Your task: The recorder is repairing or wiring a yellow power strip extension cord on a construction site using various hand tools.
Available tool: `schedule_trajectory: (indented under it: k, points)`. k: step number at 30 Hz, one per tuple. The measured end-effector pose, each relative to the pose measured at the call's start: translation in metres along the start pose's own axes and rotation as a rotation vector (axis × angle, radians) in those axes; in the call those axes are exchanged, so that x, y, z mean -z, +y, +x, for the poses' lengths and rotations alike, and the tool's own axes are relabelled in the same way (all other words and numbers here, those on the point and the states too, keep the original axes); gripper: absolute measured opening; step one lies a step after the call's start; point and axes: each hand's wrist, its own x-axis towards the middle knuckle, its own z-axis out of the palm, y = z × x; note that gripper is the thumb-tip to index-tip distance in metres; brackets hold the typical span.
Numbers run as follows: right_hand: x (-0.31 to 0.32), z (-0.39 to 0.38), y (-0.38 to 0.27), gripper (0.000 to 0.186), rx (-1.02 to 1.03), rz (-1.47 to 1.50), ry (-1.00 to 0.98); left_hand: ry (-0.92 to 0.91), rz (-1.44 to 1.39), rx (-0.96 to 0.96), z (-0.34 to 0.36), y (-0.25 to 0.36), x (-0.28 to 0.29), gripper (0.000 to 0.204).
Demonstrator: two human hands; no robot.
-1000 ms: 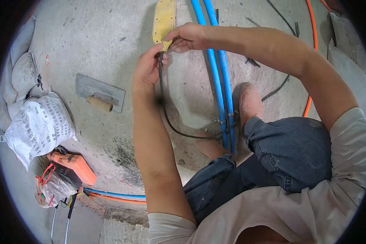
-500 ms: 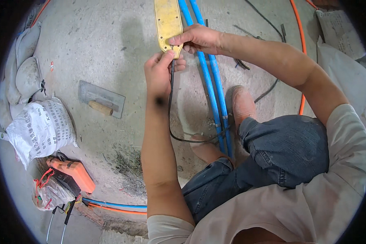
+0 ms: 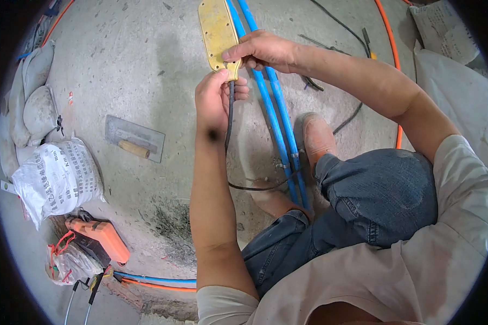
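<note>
A long yellow power strip [image 3: 217, 32] is held up at the top centre, its flat face dotted with screws turned toward me. My left hand [image 3: 214, 95] is closed on its lower end, thumb on top, right where a black cable [image 3: 231, 114] comes out. From the right, my right hand [image 3: 265, 50] grips the same end, its thumb pressed on the face near the cable entry and its fingers curled beneath. The cable hangs down past my left wrist and curves toward my feet. The strip's other face is hidden.
Two blue corrugated pipes [image 3: 265, 100] run along the floor between my feet. To the left lie a plastering trowel [image 3: 136, 138], a printed white sack [image 3: 59, 176] and an orange case [image 3: 100, 238]. An orange conduit [image 3: 387, 43] and cable offcuts [image 3: 313, 84] lie to the right.
The power strip's far end has swung slightly left, so it leans more. Both hands keep their hold near the cable entry. The view has shifted a little.
</note>
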Motion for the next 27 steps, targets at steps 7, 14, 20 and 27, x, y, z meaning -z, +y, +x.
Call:
schedule_trajectory:
  k: [7,14,20,27]
  points:
    - [0.000,-0.004,-0.004,0.029,-0.023,-0.098,-0.048,-0.008,-0.038,0.013,0.009,0.016,-0.004,0.034]
    - [0.010,-0.002,0.017,0.038,-0.050,-0.151,0.001,0.139,-0.309,0.101,0.020,-0.002,0.018,0.036]
    - [0.075,-0.044,0.095,0.046,-0.042,-0.950,0.251,0.126,-0.539,0.179,0.028,-0.024,0.040,0.041]
    - [0.096,-0.083,0.147,0.075,-0.007,-1.442,0.335,0.313,-0.488,0.066,0.038,-0.029,0.049,0.040]
